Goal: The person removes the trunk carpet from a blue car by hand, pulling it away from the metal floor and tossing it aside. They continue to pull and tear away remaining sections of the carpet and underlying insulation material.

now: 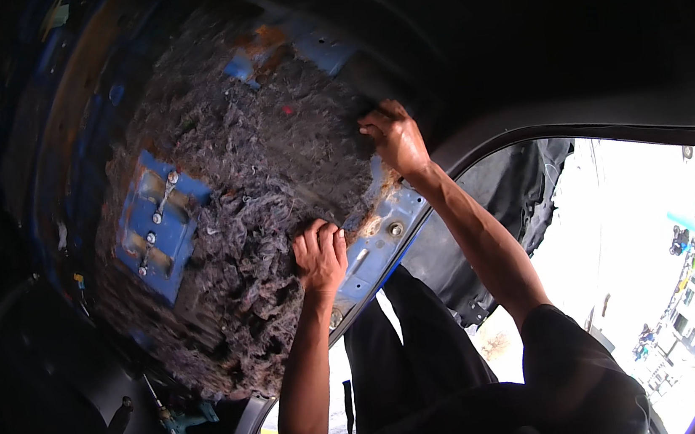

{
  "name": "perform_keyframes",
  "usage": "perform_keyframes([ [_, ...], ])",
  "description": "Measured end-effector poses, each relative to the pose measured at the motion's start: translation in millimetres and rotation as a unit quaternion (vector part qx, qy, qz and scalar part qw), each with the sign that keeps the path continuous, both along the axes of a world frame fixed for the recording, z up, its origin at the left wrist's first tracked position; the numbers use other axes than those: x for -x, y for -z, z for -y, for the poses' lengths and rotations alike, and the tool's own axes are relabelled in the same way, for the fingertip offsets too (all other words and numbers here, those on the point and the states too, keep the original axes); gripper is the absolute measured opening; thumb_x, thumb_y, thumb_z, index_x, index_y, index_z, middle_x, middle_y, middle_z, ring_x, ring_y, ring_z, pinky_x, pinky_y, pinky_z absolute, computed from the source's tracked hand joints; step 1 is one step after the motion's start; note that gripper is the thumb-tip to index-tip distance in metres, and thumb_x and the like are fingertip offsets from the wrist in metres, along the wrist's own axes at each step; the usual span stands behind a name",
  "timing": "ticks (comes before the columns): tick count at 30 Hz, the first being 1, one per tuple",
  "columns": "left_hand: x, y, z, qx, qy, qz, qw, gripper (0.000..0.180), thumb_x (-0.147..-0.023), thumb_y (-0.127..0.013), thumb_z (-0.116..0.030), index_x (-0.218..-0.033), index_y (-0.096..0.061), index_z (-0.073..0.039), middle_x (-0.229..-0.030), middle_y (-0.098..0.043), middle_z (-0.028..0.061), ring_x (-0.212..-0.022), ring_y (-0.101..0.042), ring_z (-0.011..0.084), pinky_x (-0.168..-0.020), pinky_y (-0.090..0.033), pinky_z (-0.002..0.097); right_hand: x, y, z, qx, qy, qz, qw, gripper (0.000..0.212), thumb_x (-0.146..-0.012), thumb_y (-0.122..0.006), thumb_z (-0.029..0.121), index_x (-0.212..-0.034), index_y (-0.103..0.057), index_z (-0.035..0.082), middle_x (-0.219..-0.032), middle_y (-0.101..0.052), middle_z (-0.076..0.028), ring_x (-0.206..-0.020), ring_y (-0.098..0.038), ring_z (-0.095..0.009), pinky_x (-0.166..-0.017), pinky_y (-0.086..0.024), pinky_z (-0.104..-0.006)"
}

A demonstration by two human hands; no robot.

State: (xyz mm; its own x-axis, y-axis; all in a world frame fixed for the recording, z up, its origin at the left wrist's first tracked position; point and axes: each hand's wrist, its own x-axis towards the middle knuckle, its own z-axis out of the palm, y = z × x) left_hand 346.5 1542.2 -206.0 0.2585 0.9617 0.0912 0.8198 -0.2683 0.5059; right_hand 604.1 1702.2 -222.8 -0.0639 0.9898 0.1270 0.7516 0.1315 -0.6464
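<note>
Grey-brown fibrous padding (pixel 232 170), shaggy and torn in places, covers most of a vehicle's blue, rust-stained floor. My left hand (pixel 320 255) presses into its near part beside the sill, fingers curled into the fibres. Farther off and to the right, my right hand (pixel 394 137) is closed in a fist at the padding's right edge. Its fingertips are turned away, so exactly what it pinches is partly hidden. Between both hands the padding looks smoother and flatter. The blue metal sill (pixel 395 227), with bolts and rust, runs just below them.
A blue bracket (pixel 154 229) with several bolts rises through the padding on the left. A teal power tool (pixel 184 420) lies at the lower left. Past the door opening, a black sheet (pixel 500 218) lies outside, near my legs. Dark trim (pixel 591 119) frames the opening.
</note>
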Motion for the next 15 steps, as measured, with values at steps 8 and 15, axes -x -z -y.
perform_keyframes([
  [8, -1, -1, -2, -0.007, -0.003, -0.01, 1.0, 0.018, -0.11, -0.069, -0.024, -0.124, -0.07, -0.012, -0.129, -0.067, 0.0091, -0.11, -0.062, 0.0354, -0.096, -0.051, 0.0503, 23, -23, 56, 0.024, -0.239, -0.028, 0.97, 0.025, -0.082, -0.082, 0.0, -0.107, -0.079, 0.003, -0.105, -0.071, -0.013, -0.108, -0.071, -0.035, -0.092, -0.063, -0.0449],
  [15, 0, -1, 0, -0.001, 0.003, -0.018, 1.0, 0.022, -0.111, -0.069, -0.024, -0.128, -0.07, -0.011, -0.131, -0.067, 0.0116, -0.111, -0.062, 0.0365, -0.096, -0.051, 0.0517, 21, -31, 16, -0.04, 0.031, 0.011, 0.999, 0.04, -0.094, -0.085, 0.013, -0.132, -0.077, 0.003, -0.121, -0.07, -0.015, -0.109, -0.065, -0.038, -0.099, -0.057, -0.0501],
])
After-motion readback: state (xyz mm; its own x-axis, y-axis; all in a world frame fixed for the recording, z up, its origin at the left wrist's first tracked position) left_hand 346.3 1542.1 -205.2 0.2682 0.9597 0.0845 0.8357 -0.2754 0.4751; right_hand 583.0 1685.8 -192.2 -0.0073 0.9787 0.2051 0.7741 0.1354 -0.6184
